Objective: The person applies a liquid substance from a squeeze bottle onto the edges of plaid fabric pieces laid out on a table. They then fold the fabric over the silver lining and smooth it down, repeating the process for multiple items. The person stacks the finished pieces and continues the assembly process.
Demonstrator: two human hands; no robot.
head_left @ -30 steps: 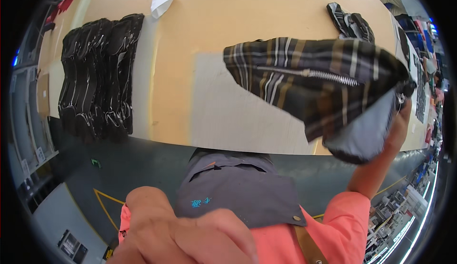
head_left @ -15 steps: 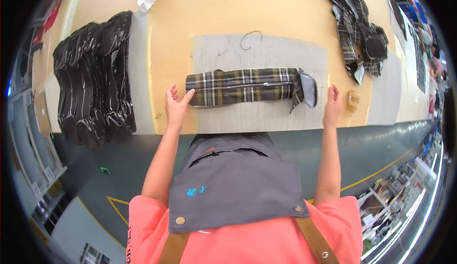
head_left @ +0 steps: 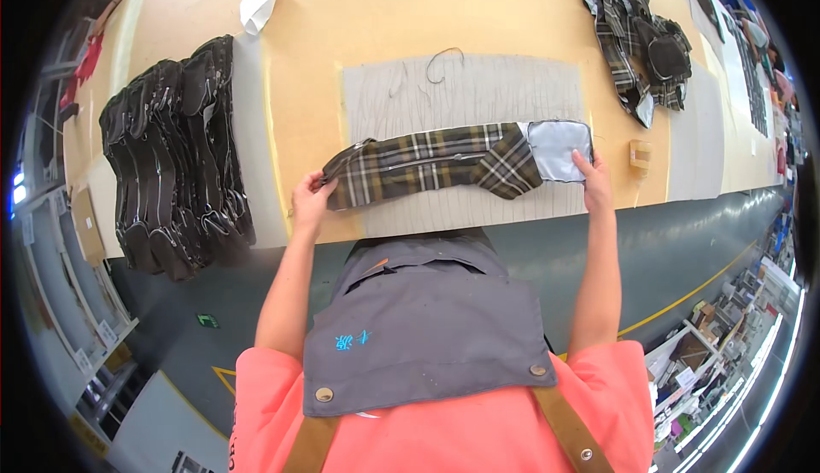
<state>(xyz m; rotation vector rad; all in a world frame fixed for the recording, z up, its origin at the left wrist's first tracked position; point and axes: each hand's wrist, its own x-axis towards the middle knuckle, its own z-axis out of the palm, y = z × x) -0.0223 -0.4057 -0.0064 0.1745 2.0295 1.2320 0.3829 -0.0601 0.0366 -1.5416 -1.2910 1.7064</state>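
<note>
A long plaid fabric piece with a zipper along its middle lies across the grey mat in front of me. The left end is pinched between the thumb and fingers of my left hand, and that end tilts up a little. At the other end a silvery-grey lining panel is spread out, beside a folded-over plaid corner. My right hand grips this panel's right edge, thumb on top and fingers partly hidden beneath.
Dark zippered fabric pieces overlap at the table's left, some over its front edge. More plaid pieces are heaped at the far right. A small tan block, a white curved piece and a dark cord lie on the tabletop.
Both hands have closed on the fabric piece's ends. The grey lining panel, folded up before, now lies spread to the right, and the piece's left end has dropped nearer to me.
</note>
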